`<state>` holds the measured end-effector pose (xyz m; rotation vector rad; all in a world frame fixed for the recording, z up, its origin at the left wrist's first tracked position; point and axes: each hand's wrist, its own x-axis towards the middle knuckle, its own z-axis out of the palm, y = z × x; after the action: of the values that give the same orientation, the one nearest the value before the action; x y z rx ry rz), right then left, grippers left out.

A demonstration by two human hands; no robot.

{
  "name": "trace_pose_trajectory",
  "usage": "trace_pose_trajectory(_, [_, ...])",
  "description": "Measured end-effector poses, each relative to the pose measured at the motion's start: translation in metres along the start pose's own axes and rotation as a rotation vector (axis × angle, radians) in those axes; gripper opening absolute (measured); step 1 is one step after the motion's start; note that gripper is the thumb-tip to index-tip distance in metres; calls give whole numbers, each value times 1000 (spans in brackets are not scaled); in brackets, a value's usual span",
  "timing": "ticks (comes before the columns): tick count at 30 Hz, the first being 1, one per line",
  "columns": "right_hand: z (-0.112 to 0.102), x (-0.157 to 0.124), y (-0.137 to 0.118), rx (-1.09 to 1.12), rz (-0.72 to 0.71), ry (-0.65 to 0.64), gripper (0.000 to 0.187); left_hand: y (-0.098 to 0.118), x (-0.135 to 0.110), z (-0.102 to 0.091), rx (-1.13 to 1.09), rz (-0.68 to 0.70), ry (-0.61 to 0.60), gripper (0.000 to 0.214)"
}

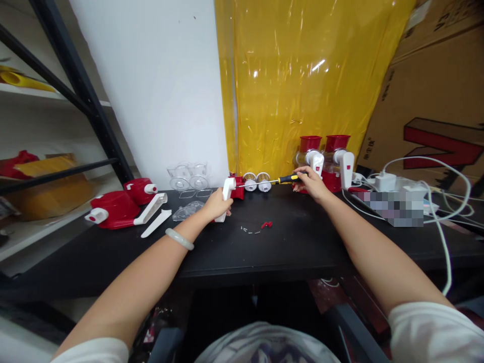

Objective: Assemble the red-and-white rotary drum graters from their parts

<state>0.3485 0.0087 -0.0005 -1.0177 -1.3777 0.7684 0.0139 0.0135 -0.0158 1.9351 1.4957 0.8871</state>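
Note:
My left hand (217, 204) is closed round a white crank handle (227, 189), held upright just over the black table. Pinched in the fingers of my right hand (310, 182) is a screwdriver (289, 179) with a black and yellow grip. Its long shaft points left, and the tip reaches the round hub of the crank handle; whether it sits in a screw is too small to tell. Below them lie a small red plastic piece (266, 225) and several small screws (249, 232). Just behind are two grater drums (263, 182) and a red part (238, 187), partly hidden.
Red grater bodies (115, 209), a loose white strip (156, 223) and clear plastic parts (189, 176) are on the left. Two assembled rotary graters (338, 161) stand at the back right, near chargers and white cables (446, 242). Yellow-wrapped material (302, 75) rises behind the table (287, 252).

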Motion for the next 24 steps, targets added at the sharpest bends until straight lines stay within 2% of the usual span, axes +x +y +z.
trace_pose_trajectory(9, [2,-2,1,-24,-54,8,41,0,1,1,-5,-10,6,29])
trace_pose_trajectory(14, [1,-1,0,-52,-28,11,36,1,1,1,-24,-16,4,29])
trace_pose_trajectory(19, [0,1,-3,31,43,7,21,1,0,0,-4,-19,5,29])
trace_pose_trajectory(24, [0,-1,-4,45,35,23,23,1,-1,0,5,-15,3,30])
